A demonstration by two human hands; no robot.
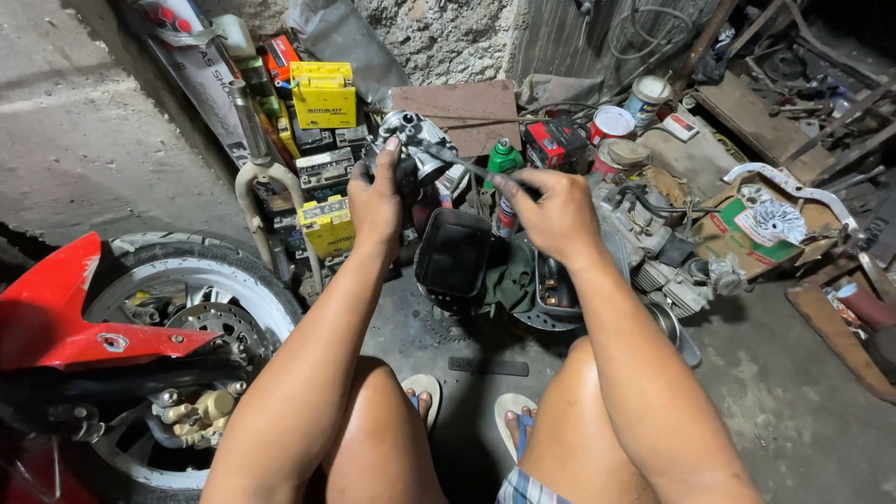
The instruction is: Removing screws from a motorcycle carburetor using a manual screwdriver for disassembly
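rounded grey cast-metal part gripped by left hand, fingers clamped around it | thin dark metal rod pinched in right hand fingers, tip touching part

A red-fendered motorcycle wheel, yellow batteries, paint cans and an engine.

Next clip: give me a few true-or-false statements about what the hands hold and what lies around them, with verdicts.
1. The left hand grips a metal part. True.
2. The right hand holds a thin tool pointed at that part. True.
3. The fender by the wheel is blue. False: it is red.
4. The batteries against the wall are yellow. True.
5. The person wears boots. False: flip-flops show between the knees.
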